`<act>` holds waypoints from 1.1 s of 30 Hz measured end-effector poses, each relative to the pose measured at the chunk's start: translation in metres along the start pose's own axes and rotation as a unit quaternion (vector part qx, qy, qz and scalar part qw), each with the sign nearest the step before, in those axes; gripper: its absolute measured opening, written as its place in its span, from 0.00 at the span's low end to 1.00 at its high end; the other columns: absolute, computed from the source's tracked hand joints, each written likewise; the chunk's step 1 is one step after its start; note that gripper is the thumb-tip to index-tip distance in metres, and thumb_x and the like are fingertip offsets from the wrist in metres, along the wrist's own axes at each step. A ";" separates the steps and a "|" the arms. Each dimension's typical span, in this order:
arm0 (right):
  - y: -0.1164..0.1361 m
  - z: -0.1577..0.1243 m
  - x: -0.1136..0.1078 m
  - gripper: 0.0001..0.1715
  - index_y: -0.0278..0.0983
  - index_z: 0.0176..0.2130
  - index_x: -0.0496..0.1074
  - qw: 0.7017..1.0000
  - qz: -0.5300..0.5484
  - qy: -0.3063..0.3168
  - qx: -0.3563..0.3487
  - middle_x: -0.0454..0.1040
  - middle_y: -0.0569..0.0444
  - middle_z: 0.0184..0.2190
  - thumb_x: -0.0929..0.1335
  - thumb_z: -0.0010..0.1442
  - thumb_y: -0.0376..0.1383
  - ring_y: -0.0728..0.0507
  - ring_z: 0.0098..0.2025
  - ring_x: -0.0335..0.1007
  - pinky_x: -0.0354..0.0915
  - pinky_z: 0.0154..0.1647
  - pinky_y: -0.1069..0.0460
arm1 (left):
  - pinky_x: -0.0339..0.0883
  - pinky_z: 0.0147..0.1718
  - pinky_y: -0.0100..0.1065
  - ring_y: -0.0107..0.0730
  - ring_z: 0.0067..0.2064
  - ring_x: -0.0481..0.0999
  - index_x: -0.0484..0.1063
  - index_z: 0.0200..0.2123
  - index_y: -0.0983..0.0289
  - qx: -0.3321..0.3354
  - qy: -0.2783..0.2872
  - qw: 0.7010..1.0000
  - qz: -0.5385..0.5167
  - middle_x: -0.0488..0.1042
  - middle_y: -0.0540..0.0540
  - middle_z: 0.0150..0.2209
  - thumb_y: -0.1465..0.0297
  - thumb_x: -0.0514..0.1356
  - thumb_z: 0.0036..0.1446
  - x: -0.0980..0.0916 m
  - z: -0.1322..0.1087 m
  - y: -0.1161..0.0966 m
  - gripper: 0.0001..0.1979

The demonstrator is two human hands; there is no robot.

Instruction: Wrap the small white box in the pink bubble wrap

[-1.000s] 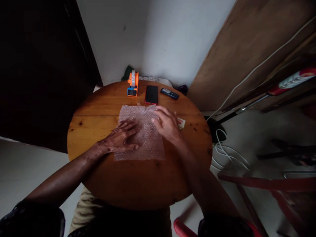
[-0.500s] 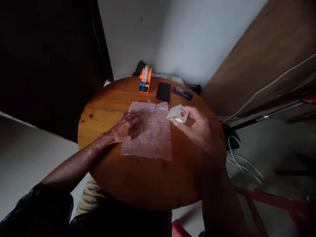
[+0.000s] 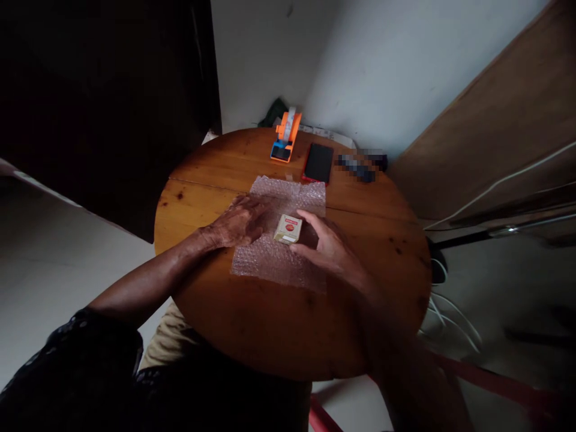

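A small cream cardboard box [image 3: 288, 228] with a red label rests on a sheet of bubble wrap [image 3: 279, 264], laid flat on the table. My right hand [image 3: 326, 246] is at the box's right side, thumb and forefinger spread around its near and far corners. The fingertips are very close to the box; whether they still touch it is hard to see. My left hand [image 3: 243, 222] lies with fingers stretched over the left part of the bubble wrap, left of the box, holding nothing.
Toward the back of the round wooden table [image 3: 270, 324] stand an orange and blue tape dispenser [image 3: 288, 135], a dark phone-like device with a red edge [image 3: 318, 163] and a partly blurred dark object [image 3: 357, 167]. A wall rises behind. White cables [image 3: 454, 318] lie at the right.
My right hand has brought the box left and down onto the bubble wrap, and its fingers have loosened. My left hand remains on the wrap. The camera view has shifted slightly.
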State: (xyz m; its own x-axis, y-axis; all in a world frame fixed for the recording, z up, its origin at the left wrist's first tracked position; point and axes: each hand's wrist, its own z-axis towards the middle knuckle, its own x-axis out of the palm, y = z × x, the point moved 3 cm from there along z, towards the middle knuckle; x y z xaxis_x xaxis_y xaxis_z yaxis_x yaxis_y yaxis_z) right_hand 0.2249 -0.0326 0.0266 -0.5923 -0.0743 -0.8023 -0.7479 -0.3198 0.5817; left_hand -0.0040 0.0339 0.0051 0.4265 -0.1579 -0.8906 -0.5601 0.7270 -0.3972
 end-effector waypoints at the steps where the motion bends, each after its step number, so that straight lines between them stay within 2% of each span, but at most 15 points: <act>1: 0.000 0.000 0.000 0.38 0.43 0.66 0.63 1.000 0.003 0.001 -0.001 0.72 0.46 0.62 0.70 0.57 0.39 0.31 0.62 0.69 0.66 0.60 0.35 | 0.56 0.66 0.59 0.54 0.67 0.65 0.65 0.64 0.61 -0.001 0.000 1.000 -0.002 0.68 0.62 0.65 0.67 0.61 0.57 -0.001 0.000 0.000 0.31; 5: -0.001 0.002 0.002 0.33 0.42 0.63 0.67 1.000 0.024 0.011 -0.013 0.75 0.47 0.59 0.68 0.58 0.37 0.34 0.58 0.72 0.68 0.58 0.37 | 0.55 0.67 0.60 0.55 0.67 0.66 0.65 0.64 0.63 -0.005 0.012 1.000 -0.001 0.68 0.64 0.65 0.68 0.61 0.56 -0.004 0.000 -0.004 0.31; 11: -0.004 0.005 0.005 0.33 0.41 0.63 0.66 0.999 0.035 0.015 -0.037 0.75 0.47 0.58 0.68 0.59 0.39 0.35 0.58 0.72 0.67 0.58 0.39 | 0.55 0.68 0.57 0.54 0.67 0.66 0.65 0.64 0.65 -0.008 0.024 1.000 0.011 0.70 0.63 0.65 0.69 0.61 0.56 -0.005 0.000 -0.007 0.31; 14: 0.004 -0.002 -0.007 0.32 0.41 0.60 0.68 0.998 0.022 -0.040 -0.048 0.75 0.47 0.57 0.72 0.57 0.41 0.35 0.54 0.73 0.67 0.56 0.39 | 0.57 0.67 0.57 0.54 0.66 0.67 0.67 0.62 0.66 0.002 0.009 1.000 0.013 0.72 0.62 0.63 0.68 0.60 0.56 -0.005 0.000 -0.006 0.30; 16: 0.015 -0.011 -0.021 0.24 0.41 0.53 0.71 0.994 0.027 -0.095 -0.047 0.77 0.49 0.49 0.73 0.58 0.42 0.38 0.47 0.75 0.68 0.53 0.41 | 0.59 0.66 0.57 0.53 0.65 0.68 0.68 0.61 0.66 0.006 -0.003 1.000 0.002 0.72 0.62 0.62 0.68 0.61 0.55 -0.005 0.000 -0.005 0.29; 17: 0.021 -0.015 -0.027 0.19 0.42 0.49 0.72 0.993 0.033 -0.099 -0.049 0.78 0.51 0.44 0.73 0.59 0.42 0.39 0.44 0.74 0.69 0.50 0.43 | 0.59 0.66 0.57 0.53 0.64 0.69 0.69 0.61 0.66 0.006 -0.007 1.000 -0.006 0.72 0.62 0.62 0.68 0.62 0.55 -0.005 0.000 -0.005 0.29; 18: 0.029 -0.020 -0.029 0.16 0.42 0.46 0.73 0.995 0.041 -0.060 -0.063 0.77 0.52 0.41 0.73 0.59 0.43 0.41 0.42 0.74 0.69 0.47 0.45 | 0.60 0.66 0.56 0.52 0.64 0.69 0.69 0.61 0.66 0.006 -0.010 1.000 -0.012 0.72 0.61 0.62 0.68 0.62 0.54 -0.005 0.000 -0.005 0.30; 21: 0.046 -0.031 -0.021 0.16 0.42 0.40 0.73 0.983 -0.013 0.132 -0.130 0.77 0.53 0.40 0.77 0.55 0.43 0.40 0.43 0.73 0.67 0.46 0.45 | 0.61 0.66 0.56 0.51 0.64 0.69 0.69 0.60 0.65 0.007 -0.017 1.000 -0.016 0.72 0.61 0.63 0.68 0.62 0.54 -0.005 0.000 -0.003 0.29; 22: 0.048 -0.033 -0.016 0.15 0.41 0.38 0.73 0.975 -0.050 0.166 -0.137 0.77 0.53 0.40 0.78 0.54 0.41 0.39 0.44 0.73 0.66 0.48 0.44 | 0.61 0.66 0.56 0.51 0.64 0.69 0.70 0.60 0.64 0.009 -0.020 1.000 -0.015 0.72 0.61 0.63 0.68 0.62 0.53 -0.005 -0.001 -0.001 0.29; 24: 0.047 -0.035 -0.005 0.09 0.39 0.35 0.73 0.965 -0.111 0.191 -0.145 0.77 0.51 0.40 0.76 0.55 0.36 0.39 0.44 0.72 0.63 0.52 0.41 | 0.61 0.65 0.57 0.52 0.64 0.70 0.71 0.59 0.65 0.015 -0.029 0.999 -0.011 0.73 0.62 0.62 0.67 0.62 0.53 -0.004 -0.001 0.002 0.29; 26: 0.046 -0.034 0.006 0.04 0.39 0.32 0.73 0.960 -0.132 0.186 -0.164 0.77 0.51 0.38 0.72 0.57 0.31 0.41 0.42 0.72 0.60 0.53 0.42 | 0.62 0.64 0.57 0.53 0.63 0.71 0.71 0.58 0.66 0.018 -0.043 0.999 -0.007 0.73 0.63 0.61 0.66 0.62 0.54 -0.005 -0.001 0.004 0.28; 29: 0.046 -0.031 0.010 0.11 0.38 0.28 0.71 0.961 -0.133 0.156 -0.188 0.77 0.53 0.33 0.66 0.60 0.27 0.43 0.38 0.70 0.59 0.49 0.44 | 0.63 0.63 0.57 0.54 0.61 0.72 0.74 0.56 0.66 0.020 -0.062 0.998 -0.024 0.74 0.63 0.60 0.63 0.61 0.57 -0.012 -0.001 0.002 0.25; 33: 0.048 -0.025 -0.010 0.14 0.39 0.29 0.70 0.980 -0.104 0.042 -0.163 0.78 0.53 0.33 0.63 0.65 0.28 0.44 0.36 0.71 0.59 0.46 0.46 | 0.65 0.62 0.55 0.50 0.62 0.72 0.74 0.55 0.64 0.049 -0.054 0.988 -0.135 0.75 0.63 0.60 0.58 0.61 0.61 -0.027 -0.001 -0.014 0.23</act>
State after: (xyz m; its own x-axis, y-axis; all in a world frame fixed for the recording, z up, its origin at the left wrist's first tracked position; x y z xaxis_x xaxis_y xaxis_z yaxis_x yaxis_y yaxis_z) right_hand 0.2023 -0.0704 0.0598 -0.4001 -0.0492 -0.9152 -0.7065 -0.6195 0.3421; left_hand -0.0087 0.0269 0.0342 0.6270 -0.2876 -0.7240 -0.3466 0.7293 -0.5899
